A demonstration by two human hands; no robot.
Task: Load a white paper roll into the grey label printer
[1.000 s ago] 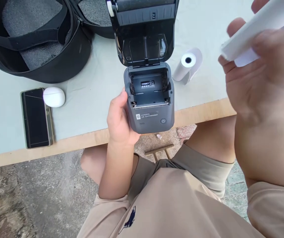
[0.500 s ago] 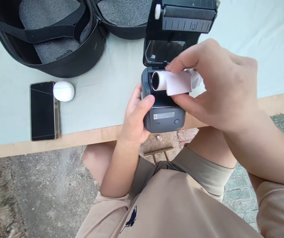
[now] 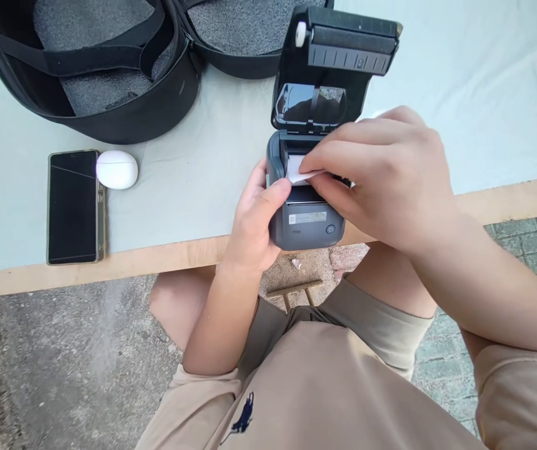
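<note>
A small dark grey label printer (image 3: 306, 232) stands at the table's front edge with its black lid (image 3: 331, 69) raised. My left hand (image 3: 255, 215) grips the printer's left side, thumb near the opening. Inside the compartment lies a white paper roll (image 3: 296, 164), partly covered by my fingers. My right hand (image 3: 381, 172) reaches in from the right and pinches the loose end of the paper between thumb and fingers. The roll's right end is hidden behind that hand.
An unzipped black case (image 3: 155, 119) with grey foam and a strap lies at the back left. On the left of the table (image 3: 179, 206) are a black phone (image 3: 72, 206) and a white rounded case (image 3: 117, 170) touching it.
The paper roll has gone down from above the opening into the printer's compartment. My right hand has moved left and now pinches the paper's end. The left hand keeps its grip.
</note>
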